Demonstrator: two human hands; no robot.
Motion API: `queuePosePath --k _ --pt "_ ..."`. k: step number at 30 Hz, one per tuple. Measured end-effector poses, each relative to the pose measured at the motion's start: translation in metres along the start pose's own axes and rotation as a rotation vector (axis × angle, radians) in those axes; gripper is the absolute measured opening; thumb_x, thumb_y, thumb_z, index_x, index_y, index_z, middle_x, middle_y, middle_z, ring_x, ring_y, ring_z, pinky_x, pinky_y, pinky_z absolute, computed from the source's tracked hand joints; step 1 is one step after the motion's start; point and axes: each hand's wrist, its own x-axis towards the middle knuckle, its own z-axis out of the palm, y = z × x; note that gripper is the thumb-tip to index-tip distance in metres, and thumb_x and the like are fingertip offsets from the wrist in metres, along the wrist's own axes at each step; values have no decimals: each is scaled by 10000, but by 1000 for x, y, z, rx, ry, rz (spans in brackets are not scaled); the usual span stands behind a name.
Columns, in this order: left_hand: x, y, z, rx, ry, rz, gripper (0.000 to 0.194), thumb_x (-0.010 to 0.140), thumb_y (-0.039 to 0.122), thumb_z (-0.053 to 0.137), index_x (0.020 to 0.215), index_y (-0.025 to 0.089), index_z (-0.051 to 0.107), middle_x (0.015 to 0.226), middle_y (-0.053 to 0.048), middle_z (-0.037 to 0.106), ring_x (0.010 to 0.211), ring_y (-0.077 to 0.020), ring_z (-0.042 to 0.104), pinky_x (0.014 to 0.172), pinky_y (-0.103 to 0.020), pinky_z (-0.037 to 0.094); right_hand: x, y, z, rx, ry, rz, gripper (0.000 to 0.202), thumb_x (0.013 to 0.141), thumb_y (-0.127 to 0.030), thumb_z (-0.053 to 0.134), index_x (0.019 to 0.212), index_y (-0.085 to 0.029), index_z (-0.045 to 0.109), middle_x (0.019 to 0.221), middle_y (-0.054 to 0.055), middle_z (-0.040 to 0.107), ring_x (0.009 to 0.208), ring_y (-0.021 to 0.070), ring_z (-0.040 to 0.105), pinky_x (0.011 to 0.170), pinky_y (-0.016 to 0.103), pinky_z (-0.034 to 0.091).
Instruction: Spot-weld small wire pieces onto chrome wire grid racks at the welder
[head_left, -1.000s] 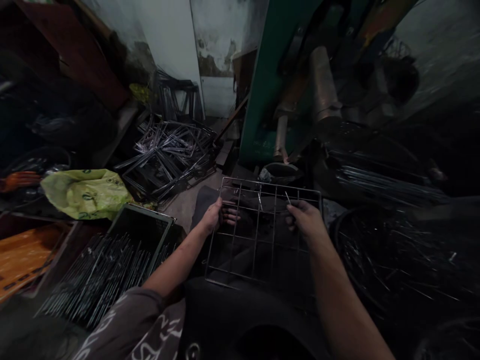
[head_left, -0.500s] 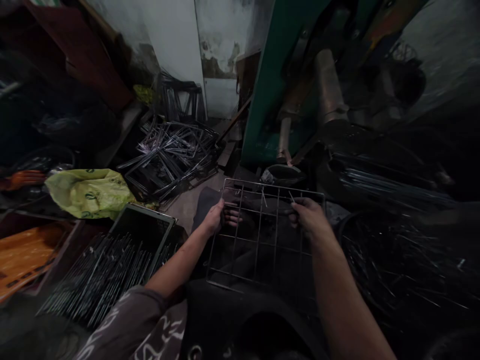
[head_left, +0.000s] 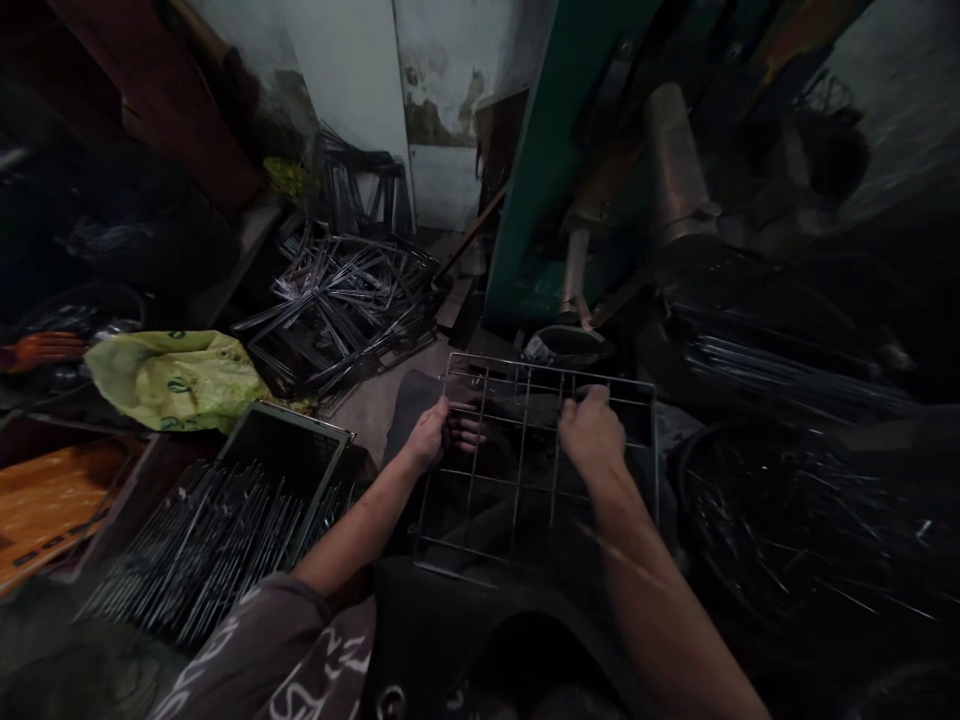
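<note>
A rectangular wire rack, a grid of thin metal rods inside a frame, lies tilted over my dark-clothed lap. At its left edge my left hand is closed on the frame, thumb on top, with fingers reaching under the wires. My right hand is curled over the upper right part of the grid, just below the far frame rod. Whether its fingers grip a rack wire or a loose piece is hidden by the hand. A thin, blurred pale streak crosses near my right wrist.
Left of me, a crate holds many thin metal rods. Beyond lie a yellow-green sack and a heap of wire frames. A green machine stands ahead. A round container with metal pieces is on the right. An orange glove shows far left.
My right hand has moved left and turned palm down over the grid. The short rods that stuck up near it no longer show. My left hand and the rack stay nearly in place.
</note>
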Motion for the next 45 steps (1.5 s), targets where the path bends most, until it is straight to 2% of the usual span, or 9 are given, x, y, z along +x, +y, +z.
queuePosePath --k 4,8,11,19,27,31,34,39,45 --pt "0 -1 -1 -20 7 13 490 892 510 432 1059 67 556 788 -163 685 720 -276 695 563 -344 543 2 4 6 -31 47 -27 465 915 -282 391 1314 -47 355 932 214 631 875 304 624 733 364 441" --pt "-3 -1 -2 -28 21 45 484 874 503 481 1064 65 554 773 -158 687 722 -275 696 560 -333 540 8 9 7 29 8 -111 414 905 -254 394 1279 -83 437 950 175 645 880 277 621 762 340 437" --pt "-10 3 0 -13 7 77 471 865 505 494 1021 67 565 762 -154 688 695 -274 695 541 -329 537 8 11 5 141 -1 -165 418 897 -261 392 1276 -93 443 934 154 654 846 262 622 756 324 438" --pt "-23 17 10 21 -23 128 503 813 539 559 1009 76 575 771 -140 700 705 -275 696 558 -335 544 -5 12 -5 334 154 -194 413 870 -317 403 1229 -121 461 861 117 656 792 252 619 720 329 436" --pt "-21 18 13 16 -52 158 489 821 524 557 1007 72 581 767 -134 696 679 -264 695 553 -334 545 2 16 -3 516 233 -158 324 816 -392 489 1002 -132 541 814 118 662 782 240 621 690 305 440" --pt "-21 18 17 5 -41 150 496 811 537 563 981 72 585 728 -133 689 672 -277 695 533 -327 538 6 20 -4 307 184 -186 242 870 -345 461 876 -142 593 750 105 643 710 212 602 645 275 396" --pt "-20 17 18 7 -41 148 528 770 562 602 975 75 592 730 -127 691 678 -286 696 532 -329 540 5 21 -5 124 175 -233 277 922 -304 397 840 -146 608 701 92 620 627 183 564 597 266 338" --pt "-16 15 15 8 -58 139 523 782 557 589 991 78 584 746 -133 697 685 -292 698 539 -340 542 3 19 -4 78 194 -232 289 950 -279 365 971 -122 606 736 92 618 639 182 555 575 261 305" --pt "-8 16 14 -8 -61 112 488 833 537 528 991 78 577 740 -129 694 677 -271 698 534 -318 533 6 16 0 30 198 -211 283 959 -279 361 966 -122 597 700 81 599 611 170 535 551 262 275"
